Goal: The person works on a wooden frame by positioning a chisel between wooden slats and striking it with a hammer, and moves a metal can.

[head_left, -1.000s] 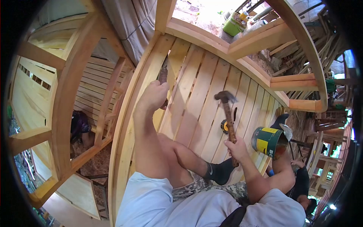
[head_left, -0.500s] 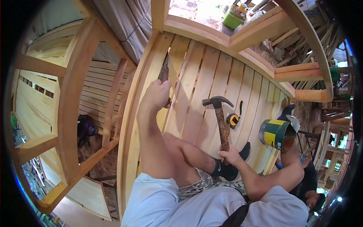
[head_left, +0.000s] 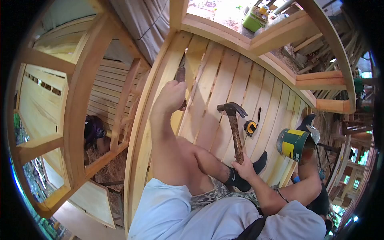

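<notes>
My left hand (head_left: 170, 96) is closed around the handle of a dark tool (head_left: 181, 74), whose narrow end points away from me along a gap between the pale wooden slats (head_left: 212, 84). A hammer (head_left: 234, 130) is held in my right hand (head_left: 245, 166), its fingers wrapped round the low end of the wooden handle. The metal head is above the slats, claw toward the right. Just right of the hammer lies a yellow and black tape measure (head_left: 251, 127).
A green and yellow can (head_left: 295, 145) lies tipped at the right near a leg. Curved wooden frames (head_left: 86, 96) stand at the left, with a person (head_left: 94, 130) behind them. Another person in dark clothing (head_left: 321, 200) is at the lower right. A green container (head_left: 253, 22) is beyond the top rail.
The hammer has swung from a blurred, right-leaning position to a clearer one, lower and further left over the slats. My left hand keeps its hold on the dark tool. The whole view has shifted slightly.
</notes>
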### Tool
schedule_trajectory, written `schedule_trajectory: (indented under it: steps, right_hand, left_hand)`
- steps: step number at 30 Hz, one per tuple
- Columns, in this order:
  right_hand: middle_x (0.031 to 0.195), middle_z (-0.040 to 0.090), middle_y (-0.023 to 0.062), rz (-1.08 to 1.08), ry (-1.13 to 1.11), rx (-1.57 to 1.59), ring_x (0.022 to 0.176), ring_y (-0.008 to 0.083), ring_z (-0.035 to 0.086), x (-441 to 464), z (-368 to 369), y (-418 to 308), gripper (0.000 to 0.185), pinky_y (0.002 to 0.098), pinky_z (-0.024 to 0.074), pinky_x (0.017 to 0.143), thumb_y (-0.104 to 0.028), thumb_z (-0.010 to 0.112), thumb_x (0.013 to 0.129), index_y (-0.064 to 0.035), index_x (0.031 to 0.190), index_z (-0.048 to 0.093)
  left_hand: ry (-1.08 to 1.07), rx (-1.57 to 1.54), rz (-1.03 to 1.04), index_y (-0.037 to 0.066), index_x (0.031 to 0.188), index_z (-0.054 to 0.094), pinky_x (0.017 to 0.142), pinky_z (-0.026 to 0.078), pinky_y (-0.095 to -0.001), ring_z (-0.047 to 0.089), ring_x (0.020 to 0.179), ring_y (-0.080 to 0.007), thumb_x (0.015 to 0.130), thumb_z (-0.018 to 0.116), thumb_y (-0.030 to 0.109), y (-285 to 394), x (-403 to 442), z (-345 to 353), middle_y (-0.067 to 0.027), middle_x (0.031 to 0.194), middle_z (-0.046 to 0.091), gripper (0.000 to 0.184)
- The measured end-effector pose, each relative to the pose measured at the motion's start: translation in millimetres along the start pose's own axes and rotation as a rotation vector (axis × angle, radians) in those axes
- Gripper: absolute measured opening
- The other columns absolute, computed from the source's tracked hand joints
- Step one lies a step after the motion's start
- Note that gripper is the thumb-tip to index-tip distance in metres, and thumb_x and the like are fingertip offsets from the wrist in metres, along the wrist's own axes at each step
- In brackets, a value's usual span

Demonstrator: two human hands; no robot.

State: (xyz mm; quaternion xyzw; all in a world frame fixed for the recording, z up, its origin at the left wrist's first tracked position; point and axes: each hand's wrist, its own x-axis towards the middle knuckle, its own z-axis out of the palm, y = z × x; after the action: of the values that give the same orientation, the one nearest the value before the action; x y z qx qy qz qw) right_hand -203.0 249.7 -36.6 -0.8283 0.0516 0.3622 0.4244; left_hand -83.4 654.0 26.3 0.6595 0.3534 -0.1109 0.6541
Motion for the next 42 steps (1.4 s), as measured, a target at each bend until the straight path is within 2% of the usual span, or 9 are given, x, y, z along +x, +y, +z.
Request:
schedule_trajectory:
  steps: [5, 7, 10, 12, 19, 22, 24, 33, 42]
  right_hand:
    - [0.077, 0.057, 0.0024, -0.049, -0.033, -0.017, 0.062, 0.0107, 0.055, 2.6, 0.0, 19.4, 0.026, 0.0262, 0.0465, 0.057, -0.01, 0.069, 0.089, -0.0009, 0.107, 0.053]
    - [0.089, 0.058, 0.0037, 0.118, -0.023, 0.142, 0.079, 0.0126, 0.055, 0.7, 0.9, -14.1, 0.033, 0.0302, 0.048, 0.073, -0.015, 0.073, 0.087, 0.002, 0.111, 0.059]
    - [0.088, 0.058, 0.0045, -0.145, 0.044, -0.005, 0.073, 0.0115, 0.053, 46.1, 0.2, -28.4, 0.027, 0.03, 0.0474, 0.069, -0.015, 0.07, 0.089, 0.002, 0.107, 0.06]
    - [0.084, 0.057, 0.0037, -0.2, 0.067, 0.036, 0.071, 0.0102, 0.051, 74.8, 5.6, -76.2, 0.025, 0.0285, 0.046, 0.066, -0.016, 0.069, 0.09, 0.0019, 0.104, 0.059]
    - [0.068, 0.053, -0.0005, -0.358, 0.164, 0.111, 0.057, 0.0079, 0.051, 142.7, 12.6, -188.8, 0.021, 0.0261, 0.0438, 0.05, -0.019, 0.068, 0.091, -0.0031, 0.092, 0.055]
    - [0.064, 0.052, -0.0014, -0.322, 0.104, 0.087, 0.049, 0.0081, 0.05, 148.1, 9.1, -200.0, 0.016, 0.0249, 0.0427, 0.044, -0.017, 0.067, 0.093, -0.0057, 0.094, 0.055]
    - [0.064, 0.052, -0.001, -0.304, 0.099, 0.062, 0.048, 0.0086, 0.049, 143.1, 12.3, -189.9, 0.018, 0.026, 0.042, 0.044, -0.018, 0.068, 0.092, -0.0049, 0.092, 0.055]
    - [0.065, 0.054, 0.0008, -0.168, 0.003, 0.018, 0.048, 0.0091, 0.05, 107.4, 20.4, -90.9, 0.016, 0.0261, 0.041, 0.044, -0.016, 0.066, 0.092, -0.0047, 0.088, 0.055]
    - [0.063, 0.052, -0.0018, -0.204, 0.027, -0.081, 0.053, 0.0094, 0.049, 100.5, 30.4, -78.6, 0.016, 0.0275, 0.0396, 0.048, -0.014, 0.066, 0.09, -0.0046, 0.084, 0.055]
  left_hand:
    - [-0.017, 0.069, 0.038, -0.014, 0.086, 0.057, 0.057, 0.052, -0.041, 0.063, 0.052, -0.0285, 0.091, 0.042, 0.019, -2.5, 3.4, -3.4, -0.0225, 0.075, 0.06, 0.037]
    - [-0.014, 0.067, -0.008, -0.014, 0.086, 0.059, 0.062, 0.053, -0.0421, 0.065, 0.055, -0.0295, 0.092, 0.04, 0.019, -4.3, 5.2, -5.4, -0.026, 0.08, 0.062, 0.038]
    - [-0.028, 0.31, 0.313, -0.015, 0.086, 0.059, 0.064, 0.053, -0.0427, 0.066, 0.059, -0.0299, 0.092, 0.038, 0.017, -16.3, 8.7, -3.6, -0.0269, 0.083, 0.063, 0.039]
    - [-0.017, 0.14, 0.044, -0.015, 0.087, 0.061, 0.068, 0.054, -0.044, 0.067, 0.061, -0.0316, 0.093, 0.038, 0.016, 4.2, -3.4, -3.4, -0.0269, 0.083, 0.062, 0.038]
    - [-0.122, 0.236, 0.095, -0.011, 0.1, 0.058, 0.058, 0.055, -0.0379, 0.063, 0.068, -0.0231, 0.091, 0.045, 0.02, -5.5, 10.1, -5.6, -0.0167, 0.085, 0.06, 0.035]
    - [0.094, 0.374, 0.085, -0.01, 0.098, 0.068, 0.081, 0.056, -0.0445, 0.071, 0.087, -0.0324, 0.092, 0.044, 0.018, -0.1, 4.5, 5.2, -0.0296, 0.098, 0.066, 0.037]
    - [-0.027, 0.965, 0.39, -0.007, 0.102, 0.07, 0.09, 0.055, -0.0445, 0.068, 0.103, -0.0353, 0.089, 0.051, 0.021, -1.4, 3.1, 6.5, -0.0315, 0.104, 0.066, 0.036]
    - [0.392, 0.778, 0.214, -0.001, 0.104, 0.073, 0.092, 0.051, -0.0478, 0.062, 0.106, -0.0442, 0.087, 0.056, 0.024, 13.7, -37.0, 44.9, -0.0362, 0.122, 0.057, 0.035]
    - [0.35, 0.779, 0.204, 0.0, 0.111, 0.072, 0.093, 0.049, -0.0492, 0.06, 0.111, -0.0468, 0.088, 0.058, 0.033, 13.0, -33.1, 46.7, -0.0385, 0.126, 0.053, 0.043]
